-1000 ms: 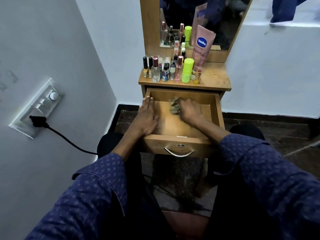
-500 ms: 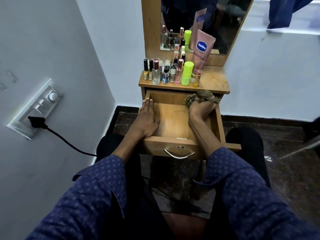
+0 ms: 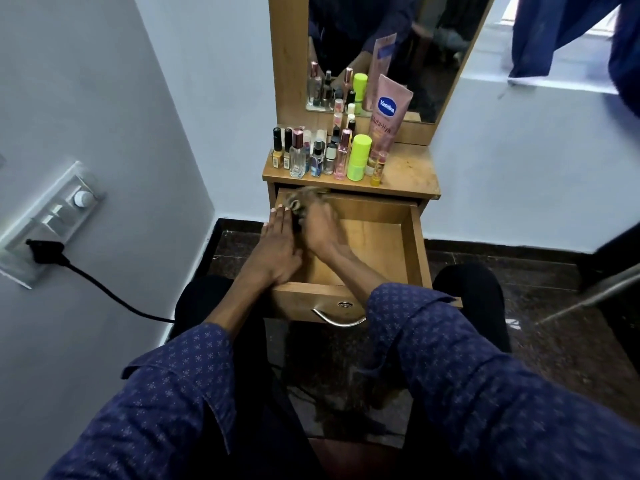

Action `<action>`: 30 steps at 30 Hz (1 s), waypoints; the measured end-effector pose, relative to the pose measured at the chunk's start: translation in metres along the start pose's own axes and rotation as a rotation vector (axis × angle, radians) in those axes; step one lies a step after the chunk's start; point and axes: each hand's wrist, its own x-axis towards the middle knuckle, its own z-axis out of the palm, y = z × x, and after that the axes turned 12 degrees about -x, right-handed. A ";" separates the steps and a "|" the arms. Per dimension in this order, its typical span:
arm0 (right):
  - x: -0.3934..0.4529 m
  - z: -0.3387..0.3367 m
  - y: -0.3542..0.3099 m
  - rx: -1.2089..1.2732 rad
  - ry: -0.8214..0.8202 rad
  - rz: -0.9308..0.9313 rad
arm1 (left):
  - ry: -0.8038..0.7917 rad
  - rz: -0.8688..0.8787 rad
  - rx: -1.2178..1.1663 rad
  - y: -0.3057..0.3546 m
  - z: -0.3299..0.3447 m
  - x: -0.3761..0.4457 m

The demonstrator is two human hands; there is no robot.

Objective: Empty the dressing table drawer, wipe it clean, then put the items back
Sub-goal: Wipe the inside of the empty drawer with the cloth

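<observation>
Cloth (image 3: 304,199) looks soft, light, bunched up; right hand (image 3: 320,230) presses it into drawer (image 3: 414,244) back-left corner, though blur hides whether fingers curl round it. Left hand (image 3: 277,244) lies flat, fingers straight, on left drawer wall, holding nothing. Bottles (image 3: 325,154) on tabletop probably glass and fragile: take by the body, upright.

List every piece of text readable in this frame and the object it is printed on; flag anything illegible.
"Vaseline": blue oval logo on the pink tube leaning against the mirror frame.
"Gluta-Hya": printed below the logo on the same tube.
Further lines lower on the tube: too small to read.
Labels on the small bottles on the table top: too small and blurred to read.
Tube's reflection in the mirror: no print legible.
Switch panel on the left wall: no readable markings.
</observation>
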 end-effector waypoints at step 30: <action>-0.016 -0.092 0.123 0.661 -0.161 0.099 | 0.200 0.209 -0.309 0.064 0.004 -0.004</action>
